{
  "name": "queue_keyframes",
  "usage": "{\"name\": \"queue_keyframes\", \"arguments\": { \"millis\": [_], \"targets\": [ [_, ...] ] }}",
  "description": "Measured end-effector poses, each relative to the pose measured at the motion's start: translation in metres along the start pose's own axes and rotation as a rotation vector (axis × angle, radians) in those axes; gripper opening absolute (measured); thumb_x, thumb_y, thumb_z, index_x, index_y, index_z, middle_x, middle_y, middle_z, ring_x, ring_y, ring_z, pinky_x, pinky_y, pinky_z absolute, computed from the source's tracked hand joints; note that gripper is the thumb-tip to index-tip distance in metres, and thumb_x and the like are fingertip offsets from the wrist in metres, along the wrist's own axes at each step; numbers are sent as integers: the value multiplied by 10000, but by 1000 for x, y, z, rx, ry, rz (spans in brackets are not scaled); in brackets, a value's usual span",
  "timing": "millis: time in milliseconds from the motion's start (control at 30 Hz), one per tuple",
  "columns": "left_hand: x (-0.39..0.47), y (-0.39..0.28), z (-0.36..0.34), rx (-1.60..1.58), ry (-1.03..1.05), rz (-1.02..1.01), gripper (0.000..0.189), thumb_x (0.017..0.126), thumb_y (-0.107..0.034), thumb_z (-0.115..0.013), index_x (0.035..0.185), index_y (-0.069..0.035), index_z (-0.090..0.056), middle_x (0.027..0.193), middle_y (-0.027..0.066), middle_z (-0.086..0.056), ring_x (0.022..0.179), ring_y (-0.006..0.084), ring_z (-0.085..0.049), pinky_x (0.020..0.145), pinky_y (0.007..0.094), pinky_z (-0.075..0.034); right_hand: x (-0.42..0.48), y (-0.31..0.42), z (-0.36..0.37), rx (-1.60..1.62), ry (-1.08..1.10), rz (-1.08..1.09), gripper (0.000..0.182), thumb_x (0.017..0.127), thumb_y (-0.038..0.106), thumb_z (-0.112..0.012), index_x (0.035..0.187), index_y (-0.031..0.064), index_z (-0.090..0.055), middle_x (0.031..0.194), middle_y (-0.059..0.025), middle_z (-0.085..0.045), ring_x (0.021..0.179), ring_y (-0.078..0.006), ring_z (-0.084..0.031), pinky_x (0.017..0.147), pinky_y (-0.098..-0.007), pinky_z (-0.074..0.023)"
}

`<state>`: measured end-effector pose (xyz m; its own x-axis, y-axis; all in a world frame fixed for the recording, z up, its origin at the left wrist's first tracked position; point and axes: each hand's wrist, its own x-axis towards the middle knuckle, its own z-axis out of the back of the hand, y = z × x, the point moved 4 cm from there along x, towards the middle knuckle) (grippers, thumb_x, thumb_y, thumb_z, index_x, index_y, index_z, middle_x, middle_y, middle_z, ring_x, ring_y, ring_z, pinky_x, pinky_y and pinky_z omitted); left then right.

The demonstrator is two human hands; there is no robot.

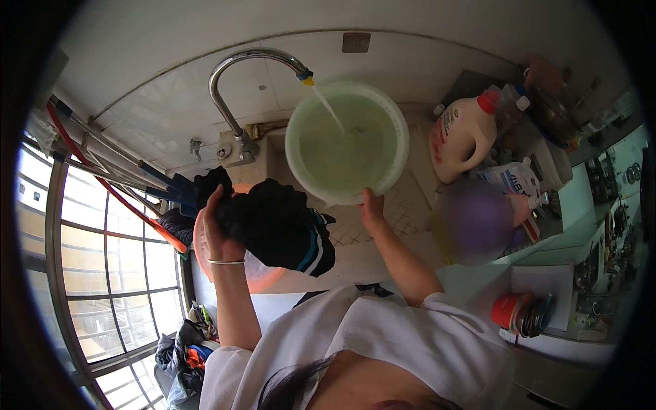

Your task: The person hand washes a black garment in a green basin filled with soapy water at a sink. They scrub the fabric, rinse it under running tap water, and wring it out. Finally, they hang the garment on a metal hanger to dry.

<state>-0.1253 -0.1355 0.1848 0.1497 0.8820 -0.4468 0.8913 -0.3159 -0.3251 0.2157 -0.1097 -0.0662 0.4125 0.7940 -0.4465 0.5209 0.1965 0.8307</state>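
Note:
My left hand (221, 228) holds up a bunched black garment (266, 220) with teal and white stripes at its lower right edge. Beneath it, partly hidden by the cloth, stands a pink basin (266, 277). My right hand (372, 205) grips the near rim of a pale green plastic basin (398, 154). Cloudy greenish water (348, 159) fills much of that basin. A stream runs into it from a curved chrome faucet (246, 54) with a yellow and blue tip. The pale basin sits over a stone laundry sink (353, 228) with a ribbed washboard slope.
On the right stand a cream detergent jug (464, 138) with a red cap, a white refill pouch (507, 177) and a pink pump bottle (523, 207). A blurred purple round thing (474, 223) is nearer. Poles (118, 179) lean at the left by a barred window (123, 246).

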Motion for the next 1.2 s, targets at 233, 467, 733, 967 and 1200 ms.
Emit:
{"name": "queue_keyframes", "arguments": {
  "millis": [233,467,733,967,1200],
  "targets": [
    [-14,-2,1,-17,-108,-100,167,860,-207,-671,792,-58,-637,749,75,-676,724,223,-675,735,330,-570,-25,123,15,-950,-168,927,648,861,-23,-530,1468,95,-337,1488,-183,-384,1241,-350,-520,946,-399,-487],
    [-16,-2,-6,9,-157,-132,164,850,-208,-682,787,-62,-641,751,79,-679,730,230,-679,733,337,-574,-39,190,34,-1236,-296,1346,645,862,4,-544,1467,105,-345,1457,-217,-401,1266,-358,-501,925,-423,-501],
    [18,27,-18,30,-75,-14,210,868,-260,-696,783,-83,-624,738,75,-662,694,221,-659,701,329,-566,16,57,69,-324,13,-153,508,852,149,-569,1323,13,-433,1149,-131,-546,981,-260,-577,789,-387,-510],
    [19,65,-77,182,124,-178,479,908,-527,-598,983,-54,-620,877,100,-657,871,248,-644,850,368,-520,21,12,66,-171,123,-245,473,871,250,-636,1269,47,-481,1121,-93,-572,939,-189,-595,744,-339,-528],
    [104,101,-119,913,437,-522,349,887,-247,-658,1112,8,-579,1004,121,-681,965,251,-649,891,392,-499,23,29,99,-216,316,-244,417,939,251,-614,1290,54,-503,1182,-83,-585,994,-195,-601,823,-317,-518]
  ]
}}
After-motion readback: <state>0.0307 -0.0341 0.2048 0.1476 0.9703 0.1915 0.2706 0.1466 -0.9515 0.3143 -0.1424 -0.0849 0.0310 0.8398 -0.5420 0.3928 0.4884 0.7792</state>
